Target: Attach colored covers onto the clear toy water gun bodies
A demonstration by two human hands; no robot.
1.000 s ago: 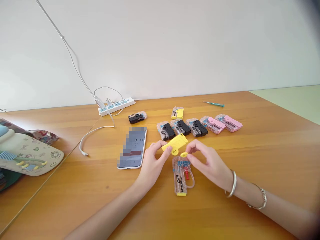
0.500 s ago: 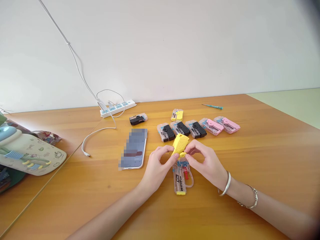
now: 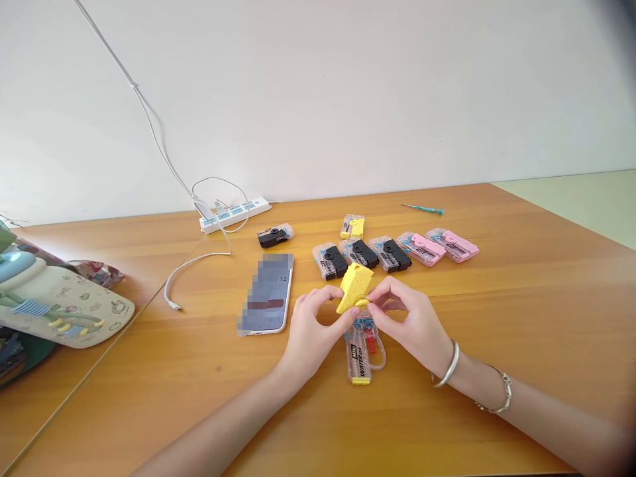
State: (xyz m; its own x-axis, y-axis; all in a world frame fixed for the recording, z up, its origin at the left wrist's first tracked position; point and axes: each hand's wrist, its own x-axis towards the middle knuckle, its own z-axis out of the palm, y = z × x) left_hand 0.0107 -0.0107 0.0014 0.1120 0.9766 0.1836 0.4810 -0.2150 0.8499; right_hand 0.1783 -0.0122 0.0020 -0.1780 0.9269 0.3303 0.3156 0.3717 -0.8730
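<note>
My left hand point(image 3: 312, 328) pinches a yellow plastic shell piece point(image 3: 354, 286) just above the wooden table point(image 3: 497, 318). My right hand point(image 3: 415, 322), with bracelets on the wrist, pinches a small yellow round part point(image 3: 363, 304) pressed against the lower end of that shell. Right under both hands lies a clear mini water gun point(image 3: 362, 349) with a yellow tip and a red trigger.
Behind the hands lies a row of small toy guns: black ones point(image 3: 360, 254), pink ones point(image 3: 440, 246) and a yellow one point(image 3: 352, 227). A phone point(image 3: 267, 293) lies to the left, a power strip point(image 3: 234, 213) and cable behind it, a screwdriver point(image 3: 423, 209) at the back, a patterned bag point(image 3: 54, 305) far left.
The right hand brought the small round part up to the yellow shell, which the left hand turned more upright. Both hands now meet over the clear water gun.
</note>
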